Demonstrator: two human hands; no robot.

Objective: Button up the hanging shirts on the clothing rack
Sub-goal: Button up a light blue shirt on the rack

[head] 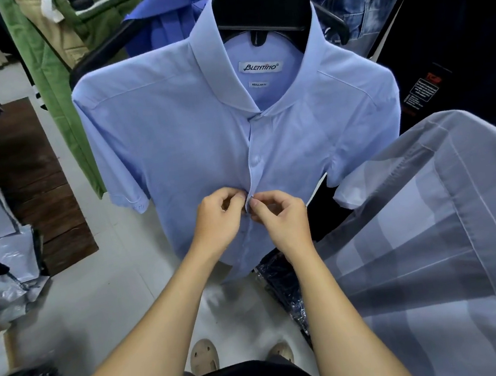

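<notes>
Left hand (218, 219), right hand (278, 220) raised together, fingers (254, 202) pinched.

A pale tiled floor (119, 294) is carrying everything here. A dark brown wooden mat (38, 194) is lying on it at the left, grey plastic bags (1, 249) are piling beside that, and two beige shoes (203, 357) are standing near.

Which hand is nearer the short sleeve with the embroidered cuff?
Left. The left hand pinches the placket on the side toward that sleeve; the right hand pinches the placket's other edge, farther from it.
</notes>
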